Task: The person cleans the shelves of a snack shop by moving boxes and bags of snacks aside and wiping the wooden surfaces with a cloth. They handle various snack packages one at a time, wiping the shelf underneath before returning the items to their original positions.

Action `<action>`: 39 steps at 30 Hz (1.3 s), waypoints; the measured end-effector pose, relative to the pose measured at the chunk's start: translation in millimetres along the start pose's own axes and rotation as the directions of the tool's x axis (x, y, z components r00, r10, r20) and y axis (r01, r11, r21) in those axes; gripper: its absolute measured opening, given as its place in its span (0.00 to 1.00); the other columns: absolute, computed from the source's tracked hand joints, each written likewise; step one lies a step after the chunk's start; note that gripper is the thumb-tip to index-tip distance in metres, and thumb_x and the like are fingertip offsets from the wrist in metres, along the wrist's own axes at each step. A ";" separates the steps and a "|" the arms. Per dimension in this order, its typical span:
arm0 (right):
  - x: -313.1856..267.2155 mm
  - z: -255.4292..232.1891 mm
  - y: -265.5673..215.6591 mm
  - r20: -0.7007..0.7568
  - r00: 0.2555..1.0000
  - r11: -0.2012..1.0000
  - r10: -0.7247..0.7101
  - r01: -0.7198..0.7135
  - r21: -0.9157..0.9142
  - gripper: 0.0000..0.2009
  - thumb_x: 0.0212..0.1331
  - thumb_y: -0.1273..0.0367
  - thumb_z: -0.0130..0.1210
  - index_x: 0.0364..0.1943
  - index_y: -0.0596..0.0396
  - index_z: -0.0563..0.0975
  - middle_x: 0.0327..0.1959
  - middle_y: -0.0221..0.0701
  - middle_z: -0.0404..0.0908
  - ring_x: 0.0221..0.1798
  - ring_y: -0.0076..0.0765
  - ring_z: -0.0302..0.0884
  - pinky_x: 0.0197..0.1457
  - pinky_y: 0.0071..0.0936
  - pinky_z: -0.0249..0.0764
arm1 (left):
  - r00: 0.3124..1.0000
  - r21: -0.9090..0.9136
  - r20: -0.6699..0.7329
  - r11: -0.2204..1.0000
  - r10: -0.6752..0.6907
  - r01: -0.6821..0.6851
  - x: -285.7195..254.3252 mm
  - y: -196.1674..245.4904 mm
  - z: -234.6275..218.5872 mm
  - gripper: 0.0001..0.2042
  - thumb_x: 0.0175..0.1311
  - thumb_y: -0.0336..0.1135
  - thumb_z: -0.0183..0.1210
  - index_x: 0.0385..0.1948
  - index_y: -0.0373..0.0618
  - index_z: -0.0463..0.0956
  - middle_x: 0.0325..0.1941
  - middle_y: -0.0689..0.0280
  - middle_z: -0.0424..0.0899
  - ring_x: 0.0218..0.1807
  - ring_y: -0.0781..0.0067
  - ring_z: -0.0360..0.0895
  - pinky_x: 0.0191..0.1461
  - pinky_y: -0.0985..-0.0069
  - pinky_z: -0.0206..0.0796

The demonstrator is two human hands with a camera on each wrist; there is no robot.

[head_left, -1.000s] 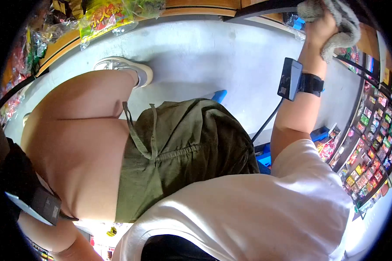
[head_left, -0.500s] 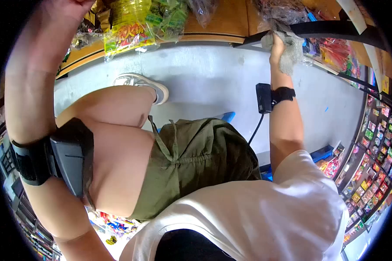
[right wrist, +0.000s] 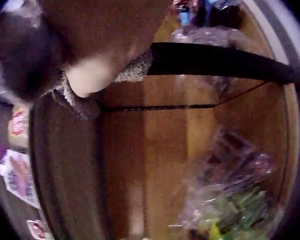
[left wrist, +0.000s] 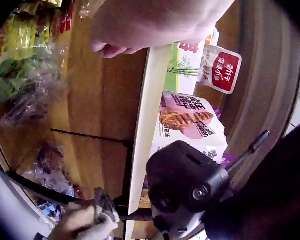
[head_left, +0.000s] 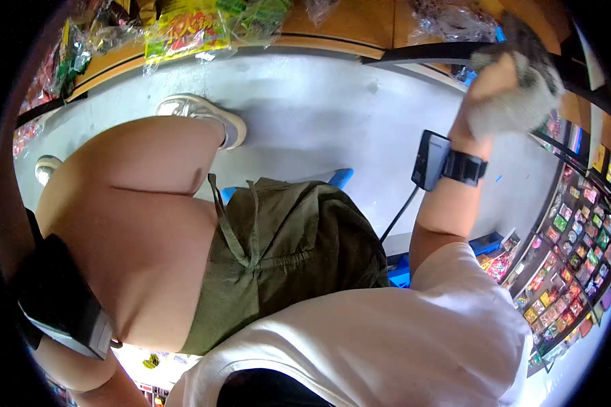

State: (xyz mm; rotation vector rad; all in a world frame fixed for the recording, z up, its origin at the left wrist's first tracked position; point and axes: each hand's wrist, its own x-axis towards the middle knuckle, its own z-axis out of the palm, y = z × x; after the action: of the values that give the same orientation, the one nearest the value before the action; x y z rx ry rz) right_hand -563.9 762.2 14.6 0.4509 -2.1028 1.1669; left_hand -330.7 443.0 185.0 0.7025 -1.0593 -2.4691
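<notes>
My right hand (head_left: 499, 81) grips a grey cloth (head_left: 523, 102) at the upper right of the head view. It is at a black metal shelf bar (head_left: 424, 53). The right wrist view shows the thumb over the cloth (right wrist: 135, 70), right at the end of the visible bar (right wrist: 215, 60). My left hand (left wrist: 155, 25) is over the pale shelf edge (left wrist: 147, 100) in the left wrist view, with fingers loosely bent and nothing seen in them. In the head view only the left arm shows, at the left border.
Wooden shelf boards (head_left: 346, 27) carry plastic-wrapped snack packs (head_left: 190, 30). Snack boxes (left wrist: 187, 117) and a small red-and-white pack (left wrist: 222, 69) stand behind the pale edge. On the right is a rack of small packets (head_left: 570, 251). A blue object (head_left: 341, 178) shows on the floor.
My left arm reached up over the shelf half a second ago and has drawn back to the left border. My right hand with the cloth went left along the bar, then back right.
</notes>
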 end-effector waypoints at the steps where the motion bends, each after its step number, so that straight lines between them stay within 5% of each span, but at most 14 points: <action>1: -20.1 7.3 14.6 0.037 0.999 0.992 -0.016 0.021 -0.126 0.09 0.48 0.72 0.59 0.34 0.62 0.78 0.31 0.36 0.79 0.35 0.32 0.75 0.39 0.25 0.72 | 1.000 0.004 -0.003 1.000 0.001 -0.001 0.3 -0.3 0.8 0.16 0.62 0.52 0.47 0.29 0.49 0.59 0.20 0.72 0.58 0.24 0.79 0.55 0.30 0.78 0.51; 4: -57.8 28.4 24.7 0.147 0.988 0.868 -0.045 0.111 -0.483 0.11 0.46 0.71 0.60 0.33 0.62 0.78 0.31 0.38 0.79 0.34 0.33 0.76 0.39 0.27 0.71 | 1.000 0.021 -0.003 1.000 0.003 -0.003 1.3 0.0 3.2 0.16 0.62 0.52 0.47 0.29 0.49 0.59 0.20 0.73 0.58 0.23 0.79 0.55 0.30 0.78 0.51; 6: -69.4 29.6 5.3 0.330 0.933 0.774 0.144 0.102 -0.625 0.14 0.49 0.66 0.57 0.35 0.63 0.79 0.37 0.44 0.79 0.40 0.41 0.77 0.45 0.28 0.71 | 1.000 0.029 -0.008 0.999 0.014 -0.013 2.1 -1.0 3.4 0.16 0.62 0.52 0.47 0.29 0.49 0.59 0.20 0.73 0.58 0.23 0.79 0.55 0.29 0.78 0.51; 8: -92.7 40.7 39.7 0.430 0.898 0.750 -0.092 0.347 -0.564 0.12 0.45 0.66 0.60 0.29 0.63 0.80 0.28 0.46 0.79 0.34 0.46 0.78 0.41 0.34 0.73 | 0.999 0.027 -0.013 0.999 0.033 -0.033 1.4 0.4 1.2 0.16 0.63 0.52 0.47 0.29 0.49 0.59 0.20 0.73 0.58 0.23 0.79 0.55 0.29 0.79 0.51; 10: -118.0 51.2 54.3 0.249 0.956 0.916 0.156 -0.046 -0.399 0.13 0.47 0.63 0.57 0.28 0.61 0.80 0.31 0.47 0.78 0.38 0.47 0.77 0.45 0.36 0.71 | 0.999 0.025 -0.015 0.999 0.048 -0.047 0.0 1.4 0.6 0.16 0.63 0.52 0.47 0.29 0.49 0.59 0.20 0.73 0.58 0.23 0.79 0.55 0.29 0.79 0.51; 13: -149.3 51.3 63.1 0.335 0.929 0.909 0.157 -0.003 -0.416 0.14 0.47 0.62 0.58 0.31 0.60 0.78 0.34 0.47 0.78 0.40 0.50 0.75 0.45 0.37 0.69 | 0.998 0.032 -0.018 0.997 0.067 -0.067 -2.2 1.7 2.3 0.16 0.63 0.52 0.47 0.29 0.49 0.60 0.20 0.73 0.58 0.23 0.80 0.55 0.29 0.79 0.51; 16: -147.9 56.0 57.9 0.364 0.844 0.897 0.393 -0.265 -0.354 0.15 0.48 0.61 0.58 0.33 0.60 0.78 0.37 0.47 0.78 0.41 0.49 0.74 0.46 0.37 0.69 | 0.996 0.039 -0.013 0.995 0.092 -0.091 -3.1 -1.8 3.0 0.16 0.63 0.52 0.47 0.30 0.49 0.60 0.20 0.73 0.58 0.23 0.80 0.56 0.29 0.79 0.51; 18: -144.9 57.7 51.1 0.256 0.897 0.909 0.360 -0.275 -0.313 0.13 0.48 0.66 0.57 0.36 0.59 0.75 0.36 0.41 0.77 0.40 0.42 0.75 0.44 0.34 0.70 | 0.995 0.039 -0.016 0.994 0.103 -0.102 -3.7 -2.3 2.3 0.16 0.63 0.52 0.47 0.30 0.49 0.60 0.20 0.73 0.58 0.23 0.80 0.56 0.28 0.79 0.51; 20: -110.0 36.5 23.8 0.227 0.967 0.933 0.115 -0.027 -0.359 0.12 0.49 0.70 0.56 0.37 0.59 0.74 0.35 0.37 0.77 0.39 0.37 0.75 0.42 0.30 0.71 | 0.993 0.044 -0.014 0.993 0.114 -0.113 -2.8 -3.8 2.4 0.16 0.63 0.52 0.47 0.30 0.49 0.60 0.20 0.73 0.58 0.23 0.80 0.56 0.28 0.79 0.51; 22: -72.5 26.3 11.7 0.122 0.954 0.948 0.276 -0.291 0.129 0.10 0.49 0.72 0.54 0.37 0.58 0.74 0.36 0.36 0.77 0.38 0.37 0.75 0.43 0.31 0.73 | 0.993 0.046 -0.013 0.992 0.115 -0.114 -2.9 -4.7 3.3 0.16 0.63 0.52 0.47 0.30 0.48 0.60 0.20 0.73 0.58 0.23 0.80 0.56 0.28 0.79 0.51; 24: -28.6 16.0 -4.4 0.091 0.888 0.687 0.450 -0.410 0.600 0.09 0.50 0.74 0.53 0.37 0.58 0.75 0.36 0.36 0.77 0.37 0.38 0.76 0.43 0.31 0.75 | 0.992 0.044 -0.004 0.992 0.122 -0.122 -3.1 -3.9 5.8 0.16 0.63 0.52 0.47 0.30 0.48 0.60 0.20 0.73 0.58 0.23 0.80 0.56 0.28 0.79 0.51; 26: 16.6 -2.1 -38.4 0.144 0.915 0.694 0.377 -0.382 0.610 0.13 0.49 0.76 0.51 0.42 0.58 0.74 0.40 0.36 0.77 0.38 0.37 0.77 0.43 0.35 0.77 | 0.992 0.052 -0.005 0.991 0.126 -0.125 -4.3 -3.4 3.4 0.16 0.63 0.52 0.47 0.30 0.48 0.60 0.20 0.73 0.58 0.23 0.80 0.56 0.28 0.79 0.51; 33: 39.9 -2.9 -73.5 -0.041 0.981 0.851 0.191 -0.145 0.505 0.14 0.54 0.75 0.50 0.46 0.62 0.74 0.42 0.36 0.78 0.44 0.35 0.75 0.49 0.29 0.72 | 0.986 0.091 0.023 0.982 0.166 -0.167 -5.8 -5.5 8.5 0.16 0.64 0.52 0.47 0.31 0.48 0.61 0.20 0.73 0.59 0.22 0.80 0.56 0.27 0.80 0.51; 39: 41.8 -14.6 -55.6 -0.036 0.962 0.941 -0.271 0.256 -0.222 0.11 0.50 0.73 0.57 0.38 0.62 0.79 0.44 0.38 0.79 0.45 0.37 0.75 0.54 0.30 0.68 | 0.970 0.171 0.028 0.955 0.241 -0.243 -2.2 -6.6 19.9 0.17 0.64 0.52 0.47 0.31 0.48 0.61 0.20 0.73 0.59 0.22 0.80 0.56 0.27 0.80 0.51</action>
State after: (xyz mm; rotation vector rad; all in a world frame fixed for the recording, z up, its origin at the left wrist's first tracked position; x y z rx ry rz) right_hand -555.2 745.7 83.2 0.5637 -2.0106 0.7801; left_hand -341.2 459.7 192.5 0.5752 -1.2919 -2.1921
